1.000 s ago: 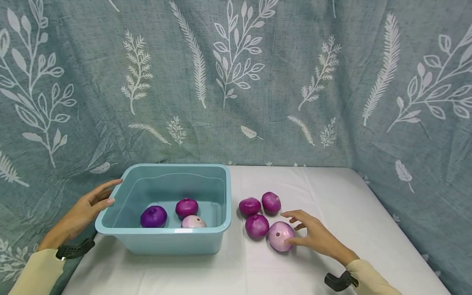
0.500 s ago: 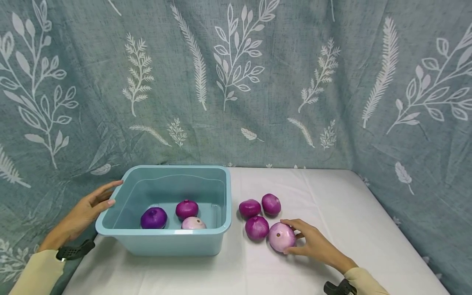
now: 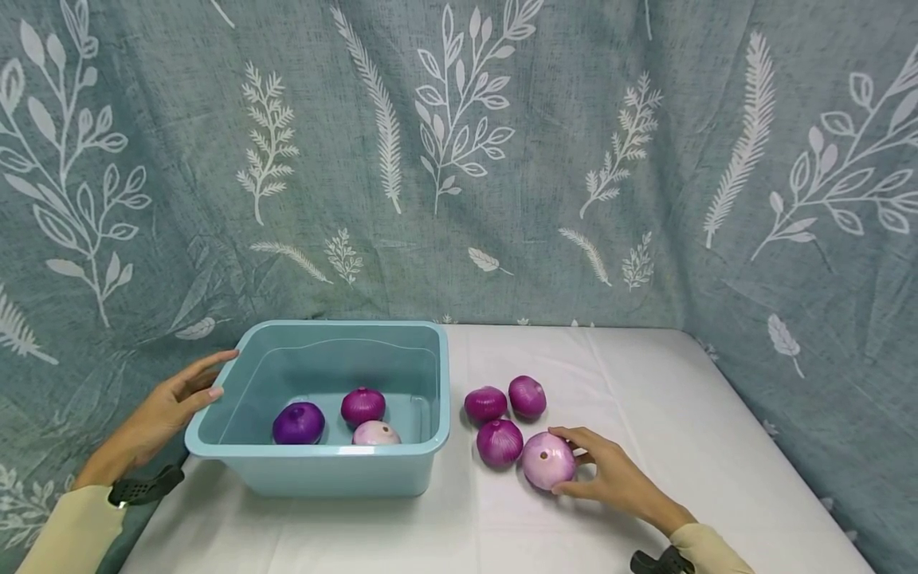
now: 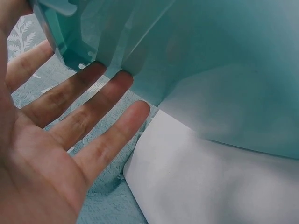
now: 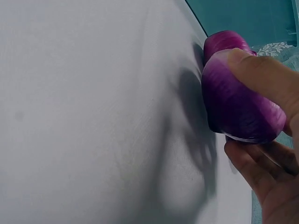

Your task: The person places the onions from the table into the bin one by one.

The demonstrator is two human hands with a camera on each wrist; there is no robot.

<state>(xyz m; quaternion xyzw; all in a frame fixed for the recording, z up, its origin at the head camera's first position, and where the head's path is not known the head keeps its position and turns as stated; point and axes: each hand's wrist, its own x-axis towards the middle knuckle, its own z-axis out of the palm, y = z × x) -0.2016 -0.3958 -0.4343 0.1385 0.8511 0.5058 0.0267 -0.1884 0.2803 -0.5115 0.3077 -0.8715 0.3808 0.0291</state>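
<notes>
Since a second ago, the right hand has closed in on the round pale-purple onion, gripping it between thumb and fingers. The rectangular light-blue plastic tub contains a violet onion, a magenta onion and a whitish-pink onion; the left hand, fingers extended, touches its side. Beside the gripped onion, three glossy purple onions rest on white tablecloth before a leaf-printed blue-grey curtain.

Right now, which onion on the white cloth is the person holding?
The pale pinkish onion, closest to the front of the four there: the right hand pinches it. The other three onions are darker purple, and no hand touches them.
</notes>
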